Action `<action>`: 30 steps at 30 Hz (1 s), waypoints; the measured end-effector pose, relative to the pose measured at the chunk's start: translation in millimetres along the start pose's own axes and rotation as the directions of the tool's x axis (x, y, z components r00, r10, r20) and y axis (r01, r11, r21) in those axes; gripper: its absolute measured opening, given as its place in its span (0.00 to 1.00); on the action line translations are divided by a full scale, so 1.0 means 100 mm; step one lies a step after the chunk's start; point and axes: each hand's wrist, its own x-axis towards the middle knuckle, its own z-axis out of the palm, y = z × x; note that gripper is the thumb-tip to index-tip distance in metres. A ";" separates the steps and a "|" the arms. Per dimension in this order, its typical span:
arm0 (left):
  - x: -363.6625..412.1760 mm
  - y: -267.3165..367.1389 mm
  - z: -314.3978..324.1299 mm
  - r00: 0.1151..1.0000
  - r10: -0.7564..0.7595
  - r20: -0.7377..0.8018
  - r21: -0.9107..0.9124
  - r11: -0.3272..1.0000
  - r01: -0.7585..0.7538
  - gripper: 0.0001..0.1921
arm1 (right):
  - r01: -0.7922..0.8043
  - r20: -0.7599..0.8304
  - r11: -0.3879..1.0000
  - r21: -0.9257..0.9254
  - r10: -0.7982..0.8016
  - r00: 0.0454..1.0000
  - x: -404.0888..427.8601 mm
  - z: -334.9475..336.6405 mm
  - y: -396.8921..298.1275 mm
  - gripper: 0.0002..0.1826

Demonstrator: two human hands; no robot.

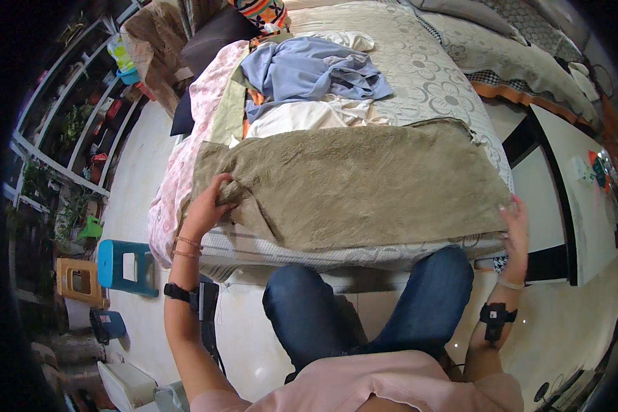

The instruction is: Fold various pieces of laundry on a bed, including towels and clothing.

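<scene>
A brownish-green plush towel (355,185) lies spread across the near end of the bed in front of me. My left hand (209,207) grips its left part, where the fabric bunches into folds between thumb and fingers. At the opposite end, my right hand (516,226) is at the towel's right edge with its fingertips against it. Whether those fingers pinch the cloth is not clear. Just beyond the towel lie a crumpled blue garment (298,69) and white clothing (298,118). A pink patterned cloth (206,98) hangs over the bed's left side.
Under everything is a floral bedspread (422,62). A white-and-black cabinet (571,180) stands close on the right. To the left are a blue plastic stool (126,257), a tan stool (64,280) and shelves (56,159) with plants. Dark cushions (219,44) rest at the far left.
</scene>
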 end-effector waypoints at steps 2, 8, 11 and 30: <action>-0.19 -0.01 -0.05 0.948 0.292 -0.128 0.051 0.956 -0.288 0.26 | 0.050 0.003 0.998 0.050 -0.050 0.999 -0.01 -0.17 -0.08 0.23; -0.97 -0.01 -0.01 0.964 -0.019 0.266 0.372 0.924 -0.084 0.20 | -0.195 -0.079 0.599 -0.777 0.214 0.974 -0.20 -0.42 -0.12 0.19; -1.08 -0.20 0.06 0.933 0.031 0.360 0.252 0.959 -0.129 0.22 | 0.210 0.001 0.539 -0.816 -0.362 0.932 -0.10 -0.14 -0.18 0.17; -0.06 -0.08 -0.31 0.794 0.302 -0.528 0.247 0.949 -0.197 0.09 | 0.313 0.095 0.373 -0.873 -0.498 0.862 0.35 1.00 -0.33 0.30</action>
